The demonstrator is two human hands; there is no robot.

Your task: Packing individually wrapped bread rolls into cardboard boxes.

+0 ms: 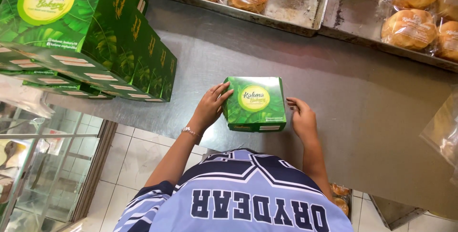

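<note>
The left hand [209, 108] presses its fingers [220, 90], nearly straight and close together, flat against the left wall of a small green box [255, 102]. The right hand [302, 120] meets the opposite wall with its fingers [292, 103] curled, thumb side toward the box; whether they truly press or only rest there is hard to tell from this angle. So the box sits clamped lightly between the two sets of fingers, closed, flat on the steel counter [362, 117] just in front of the person's body.

To handle it well, I judge that even pressure low on both walls matters: thin printed card buckles if squeezed near the lid.

The box is square and shallow, glossy card with a leaf pattern and a round yellow patch on top. Beyond the left fingers, well apart, stands a stack of green boxes [95, 41] of the same kind. Past the fingertips at the far edge lie metal trays [305, 7], dull and scuffed, carrying round golden buns [408, 28] in clear crinkled wrappers.
</note>
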